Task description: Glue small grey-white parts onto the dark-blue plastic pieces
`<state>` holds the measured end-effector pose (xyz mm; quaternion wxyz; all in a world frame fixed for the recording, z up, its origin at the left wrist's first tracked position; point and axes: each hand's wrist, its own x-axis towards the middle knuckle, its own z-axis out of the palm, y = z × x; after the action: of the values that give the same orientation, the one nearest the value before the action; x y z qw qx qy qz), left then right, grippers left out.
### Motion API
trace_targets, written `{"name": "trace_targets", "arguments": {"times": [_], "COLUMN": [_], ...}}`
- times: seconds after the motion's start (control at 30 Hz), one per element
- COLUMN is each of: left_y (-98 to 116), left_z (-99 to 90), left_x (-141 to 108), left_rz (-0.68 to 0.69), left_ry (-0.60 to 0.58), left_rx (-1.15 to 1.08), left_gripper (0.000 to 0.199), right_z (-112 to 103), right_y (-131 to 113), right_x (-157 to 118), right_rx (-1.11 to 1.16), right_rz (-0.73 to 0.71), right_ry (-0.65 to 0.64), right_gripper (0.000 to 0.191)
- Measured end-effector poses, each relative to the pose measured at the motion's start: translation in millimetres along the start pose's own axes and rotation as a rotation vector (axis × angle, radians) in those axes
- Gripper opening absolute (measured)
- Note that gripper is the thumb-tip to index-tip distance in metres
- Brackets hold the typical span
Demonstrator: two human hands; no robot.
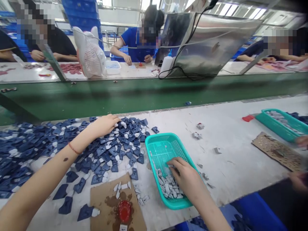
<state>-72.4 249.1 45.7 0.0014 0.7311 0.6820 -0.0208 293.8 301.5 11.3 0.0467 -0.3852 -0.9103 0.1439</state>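
Observation:
My left hand (pixel 107 124) reaches out over a pile of dark blue fabric pieces with white tabs (pixel 126 126). Its fingers are stretched out, touching the far side of the pile. Inside a green plastic basket (pixel 178 141), my right hand (pixel 186 175) hovers over small white-grey tags (pixel 169 186), fingers bent and apart. Nothing shows between them; part of the tags lies hidden under the hand. Between my arms is a brown cardboard sheet (pixel 102 199) with a round red dish (pixel 124 211) and a few white tags (pixel 124 186) on it.
Another green basket (pixel 276 123) and a cardboard piece (pixel 274 150) lie at the right, beside another person's hands (pixel 302 141). Scraps (pixel 197 135) dot the white table. Behind a green divider (pixel 144 93), people work near a metal panel (pixel 207 45) and a bottle (pixel 166 65).

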Motion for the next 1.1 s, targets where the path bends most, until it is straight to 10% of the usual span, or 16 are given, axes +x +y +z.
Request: {"name": "trace_targets", "arguments": {"times": [0.4,0.73,0.93,1.1], "left_y": [12.6,43.9,47.9,49.4], "left_z": [2.0,-6.8,4.2,17.9], "left_x": [-48.8,-72.8,-63.1,-46.3], "left_rz": [0.099,0.292,0.295,0.222], "left_ry": [0.252,0.718,0.674,0.421], "left_rx": [0.039,0.089,0.113,0.022], "left_gripper": [0.047,0.037,0.034,0.041], "right_z": [2.9,9.8,5.0,2.7], "right_y": [1.0,11.4,3.7,3.1], "right_x": [4.2,4.0,1.4,1.5], "right_rx": [0.061,0.115,0.059,0.051], "right_rz": [-0.054,-0.095,-0.083,0.026], "right_ry": [0.054,0.092,0.115,0.097], "right_gripper": [0.025,0.02,0.024,0.028]}}
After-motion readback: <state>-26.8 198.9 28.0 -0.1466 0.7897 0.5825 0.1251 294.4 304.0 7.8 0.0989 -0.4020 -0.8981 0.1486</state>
